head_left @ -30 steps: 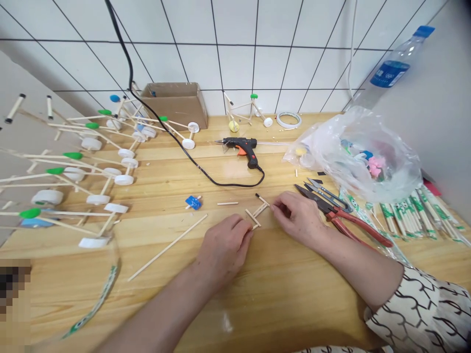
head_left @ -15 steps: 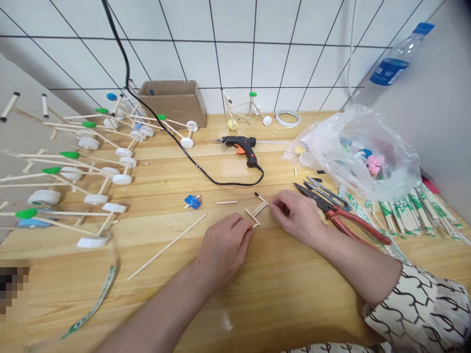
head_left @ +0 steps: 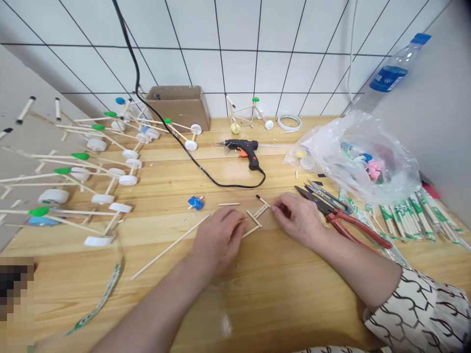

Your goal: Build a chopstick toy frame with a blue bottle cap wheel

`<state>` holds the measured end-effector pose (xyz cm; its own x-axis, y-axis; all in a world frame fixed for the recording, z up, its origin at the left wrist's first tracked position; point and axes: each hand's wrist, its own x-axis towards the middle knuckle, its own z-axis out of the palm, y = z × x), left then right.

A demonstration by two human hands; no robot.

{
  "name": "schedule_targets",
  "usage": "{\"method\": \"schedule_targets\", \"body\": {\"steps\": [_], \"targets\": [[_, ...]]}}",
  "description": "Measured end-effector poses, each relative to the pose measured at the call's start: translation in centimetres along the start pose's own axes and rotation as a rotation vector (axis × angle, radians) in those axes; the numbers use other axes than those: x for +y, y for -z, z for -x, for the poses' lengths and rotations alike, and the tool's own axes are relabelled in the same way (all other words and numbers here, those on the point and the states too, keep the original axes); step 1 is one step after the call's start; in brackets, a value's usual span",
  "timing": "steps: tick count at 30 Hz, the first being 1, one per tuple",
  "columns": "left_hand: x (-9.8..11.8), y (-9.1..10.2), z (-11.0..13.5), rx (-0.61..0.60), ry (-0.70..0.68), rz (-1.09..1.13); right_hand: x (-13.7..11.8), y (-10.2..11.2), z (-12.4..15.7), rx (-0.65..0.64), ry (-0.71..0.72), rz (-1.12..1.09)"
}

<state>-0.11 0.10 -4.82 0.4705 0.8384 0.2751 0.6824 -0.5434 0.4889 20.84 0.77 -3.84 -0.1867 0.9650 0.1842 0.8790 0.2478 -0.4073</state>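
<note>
My right hand (head_left: pixel 298 219) pinches the end of a small frame of thin wooden sticks (head_left: pixel 257 215) with its fingertips, next to a dark-tipped stick end. My left hand (head_left: pixel 219 240) rests on the wooden table (head_left: pixel 91 274) just left of that frame, its fingers curled over the near end of a thin stick (head_left: pixel 251 231). A long wooden stick (head_left: pixel 169 247) lies left of my left hand. Farther left are a short stick (head_left: pixel 228 204) and a small blue piece on a stick (head_left: pixel 196 203).
Red-handled pliers (head_left: pixel 353 228) and thread snips (head_left: pixel 324 196) lie right of my right hand, beside wrapped chopsticks (head_left: pixel 408 220) and a plastic bag (head_left: pixel 353 162) of colored parts. A black glue gun (head_left: pixel 241 149) sits behind the sticks. Several stick-and-wheel models (head_left: pixel 91 162) crowd the left.
My left hand has slid a little to the left, showing more of the stick under its fingers. My right hand stays at the frame, and the view has shifted slightly.
</note>
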Motion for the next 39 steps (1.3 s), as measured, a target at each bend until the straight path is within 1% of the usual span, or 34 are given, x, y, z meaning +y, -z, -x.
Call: {"method": "schedule_targets", "body": {"steps": [2,4,5,9,17,20,23,27,31,33,37,39], "targets": [[-1.0,0.3,-0.4,0.089,0.008,-0.040,0.0,0.0,0.0,-0.004,-0.002,-0.003],[-1.7,0.7,-0.9,0.125,0.010,-0.123,0.0,0.0,0.1,-0.007,-0.003,-0.006],[-1.9,0.8,-1.1,0.125,0.010,-0.167,0.0,0.0,0.1,-0.008,-0.004,-0.009],[-2.0,1.0,-1.6,0.058,0.024,-0.306,0.0,-0.1,0.0,-0.009,-0.002,-0.007],[-1.2,1.4,-1.6,-0.046,0.106,-0.421,0.0,0.0,-0.1,-0.017,-0.008,0.008],[-0.6,1.6,-1.6,-0.029,0.115,-0.400,-0.1,0.0,0.0,-0.016,-0.011,0.015],[0.2,1.6,-1.4,-0.004,0.073,-0.353,0.0,-0.1,0.0,-0.009,-0.007,0.016],[0.8,1.1,-1.1,-0.038,0.022,-0.339,0.1,-0.2,0.0,-0.007,-0.007,0.012],[0.4,0.7,-0.9,-0.059,0.041,-0.328,0.1,-0.2,0.0,-0.013,-0.005,0.011],[0.0,0.8,-0.9,-0.042,0.077,-0.292,0.0,-0.1,0.0,-0.020,-0.005,0.012],[-0.9,1.8,-0.9,0.027,0.153,-0.152,0.0,0.0,-0.1,-0.025,-0.006,0.012],[-1.0,2.6,-0.8,-0.009,0.148,-0.109,0.0,-0.1,0.0,-0.028,-0.008,0.011]]}}
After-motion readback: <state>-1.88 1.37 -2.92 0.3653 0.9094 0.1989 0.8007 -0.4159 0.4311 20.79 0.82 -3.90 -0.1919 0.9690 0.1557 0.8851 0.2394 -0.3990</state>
